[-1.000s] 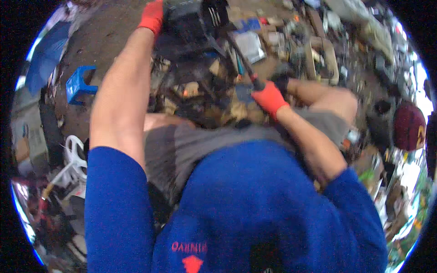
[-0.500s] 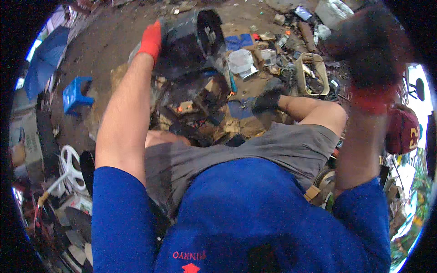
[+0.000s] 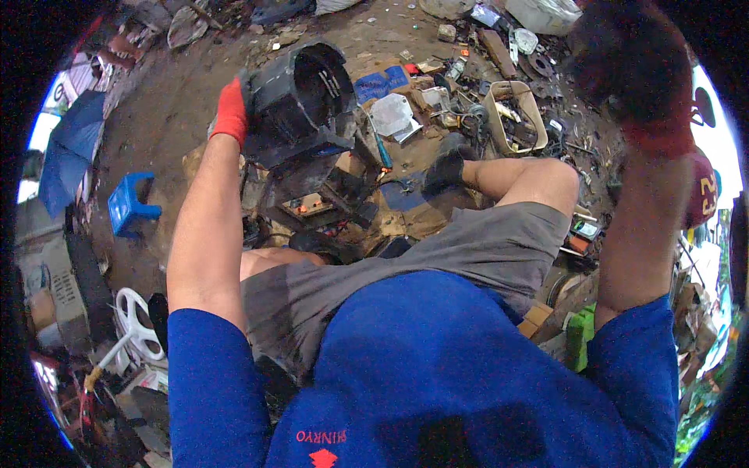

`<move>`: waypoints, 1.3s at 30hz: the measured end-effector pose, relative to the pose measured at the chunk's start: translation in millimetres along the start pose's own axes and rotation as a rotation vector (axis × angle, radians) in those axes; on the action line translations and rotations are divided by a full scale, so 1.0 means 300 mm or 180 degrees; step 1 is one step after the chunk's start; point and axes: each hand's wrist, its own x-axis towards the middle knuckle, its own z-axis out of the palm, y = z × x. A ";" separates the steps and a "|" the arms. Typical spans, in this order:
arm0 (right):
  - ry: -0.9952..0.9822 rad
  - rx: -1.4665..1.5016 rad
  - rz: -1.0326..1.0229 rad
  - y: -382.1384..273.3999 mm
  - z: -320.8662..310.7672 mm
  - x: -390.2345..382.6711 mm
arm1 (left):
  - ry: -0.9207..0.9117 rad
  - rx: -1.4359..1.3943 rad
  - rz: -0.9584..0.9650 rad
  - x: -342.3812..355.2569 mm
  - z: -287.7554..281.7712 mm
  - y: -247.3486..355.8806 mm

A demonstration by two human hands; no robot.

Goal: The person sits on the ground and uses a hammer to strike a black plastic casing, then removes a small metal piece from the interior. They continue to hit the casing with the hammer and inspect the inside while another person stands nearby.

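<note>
My left hand, in a red and dark work glove, is closed on the left side of a black drum-like plastic housing. The housing lies on its side, and its round hollow end faces right. Below it stands a dark frame-like part with an opening. High at the upper right is my right hand in a dark glove with a red cuff. It is blurred and in shadow, so its fingers and anything in them cannot be made out.
A tool with a teal handle leans beside the housing. To the right are a white plastic piece and a cream bin of scrap. A blue stool and a white wheel-shaped part are at left. My bent leg borders the scrap.
My left hand and the black housing appear lower and further left, as the whole view has shifted. The right hand stays raised, a little higher in the picture.
</note>
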 end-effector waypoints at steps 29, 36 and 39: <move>-0.0372 -0.1347 0.1263 0.933 0.466 -0.112 | -0.0001 0.0370 0.0323 0.154 0.051 -0.099; 0.0612 -0.1211 0.0280 0.404 0.295 -0.083 | 0.0078 0.0315 -0.0049 0.004 0.045 -0.155; 0.1213 -0.1357 -0.0121 0.164 0.113 -0.043 | -0.0073 0.0558 0.0193 0.008 0.045 -0.031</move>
